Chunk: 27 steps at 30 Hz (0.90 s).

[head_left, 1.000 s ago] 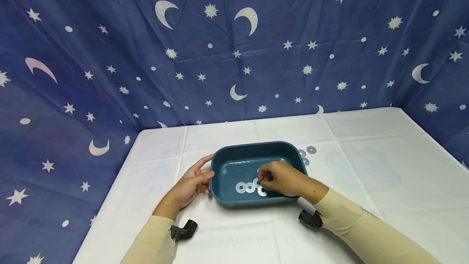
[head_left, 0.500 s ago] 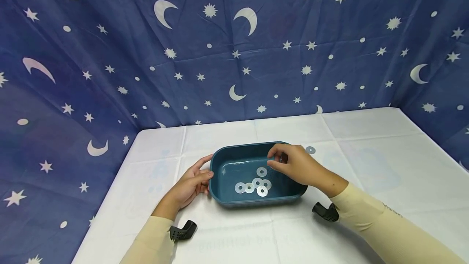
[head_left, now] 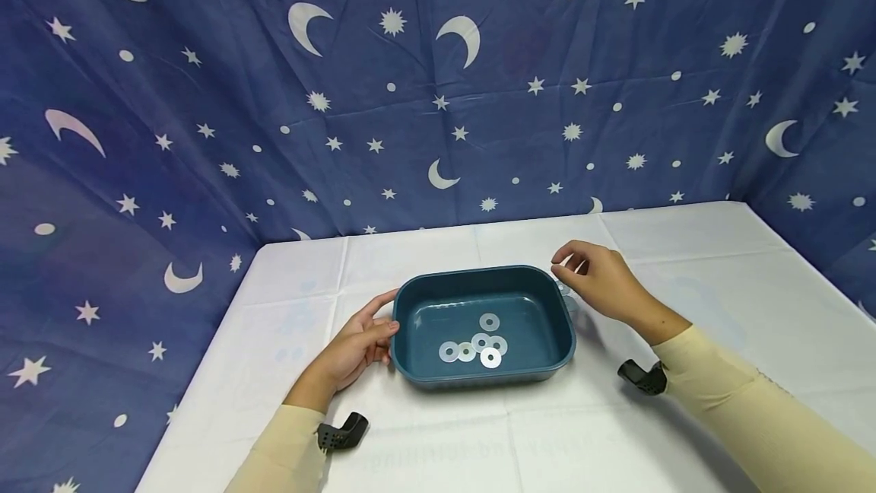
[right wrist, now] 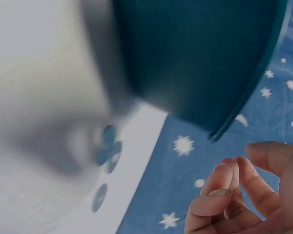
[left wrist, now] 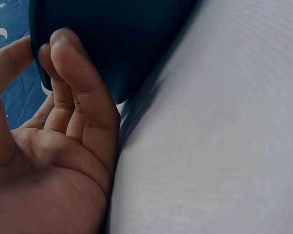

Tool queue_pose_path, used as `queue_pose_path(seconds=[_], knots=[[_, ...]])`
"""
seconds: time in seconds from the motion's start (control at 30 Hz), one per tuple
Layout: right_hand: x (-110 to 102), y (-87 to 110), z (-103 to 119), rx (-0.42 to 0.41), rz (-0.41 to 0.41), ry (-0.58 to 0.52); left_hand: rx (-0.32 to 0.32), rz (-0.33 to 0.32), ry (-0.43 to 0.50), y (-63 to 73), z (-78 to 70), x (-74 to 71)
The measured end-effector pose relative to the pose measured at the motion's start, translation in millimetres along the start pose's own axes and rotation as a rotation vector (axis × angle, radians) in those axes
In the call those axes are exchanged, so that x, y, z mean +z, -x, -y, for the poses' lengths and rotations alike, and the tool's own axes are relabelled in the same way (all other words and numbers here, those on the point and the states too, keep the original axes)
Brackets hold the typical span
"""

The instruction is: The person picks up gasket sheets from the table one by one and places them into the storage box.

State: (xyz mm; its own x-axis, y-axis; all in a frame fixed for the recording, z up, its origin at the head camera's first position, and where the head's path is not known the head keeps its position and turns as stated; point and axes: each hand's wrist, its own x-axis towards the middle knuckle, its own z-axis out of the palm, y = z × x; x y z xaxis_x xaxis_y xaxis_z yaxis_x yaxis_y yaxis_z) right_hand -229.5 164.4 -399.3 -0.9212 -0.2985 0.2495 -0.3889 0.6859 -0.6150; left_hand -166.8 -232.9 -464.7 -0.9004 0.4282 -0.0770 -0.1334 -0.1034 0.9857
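A starry blue curtain (head_left: 383, 52) backs the white-clothed counter (head_left: 424, 432), which reaches well past the teal tub (head_left: 527, 333) on both sides. The left hand (head_left: 352, 345) grips the tub's left end, thumb at the rim, fingers bent against the wall; the right hand (head_left: 598, 281) hangs just past the right rim, thumb and forefinger slightly spread, near flat washers (right wrist: 96, 202); six more lie inside

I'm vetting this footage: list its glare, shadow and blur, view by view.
Head: mostly sharp, glints inside the teal tray, a shadow on the white tablecloth below the right sleeve. Left wrist: dim, tray wall almost black. Right wrist: tray's cloth-side edge and shadows beside it blurred; right hand sharper.
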Motion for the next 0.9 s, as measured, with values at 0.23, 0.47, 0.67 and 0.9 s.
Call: queue_pose_path(seconds=[0.23, 0.47, 0.67, 0.9], knots=[[-0.5, -2.0, -21.2, 0.033, 0.036, 0.009, 0.000, -0.005, 0.001, 0.1, 0.5, -0.8], [0.0, -5.8, -38.2, 0.082, 0.092, 0.036, -0.004, -0.011, -0.003, -0.1, -0.5, 0.6], [2.7, -8.8, -49.3, 0.134, 0.141, 0.052, -0.005, -0.015, -0.003, -0.1, -0.3, 0.6], [3.0, -10.8, -58.0, 0.161, 0.188, 0.077, -0.016, -0.029, -0.004, -0.3, -1.1, 1.5]])
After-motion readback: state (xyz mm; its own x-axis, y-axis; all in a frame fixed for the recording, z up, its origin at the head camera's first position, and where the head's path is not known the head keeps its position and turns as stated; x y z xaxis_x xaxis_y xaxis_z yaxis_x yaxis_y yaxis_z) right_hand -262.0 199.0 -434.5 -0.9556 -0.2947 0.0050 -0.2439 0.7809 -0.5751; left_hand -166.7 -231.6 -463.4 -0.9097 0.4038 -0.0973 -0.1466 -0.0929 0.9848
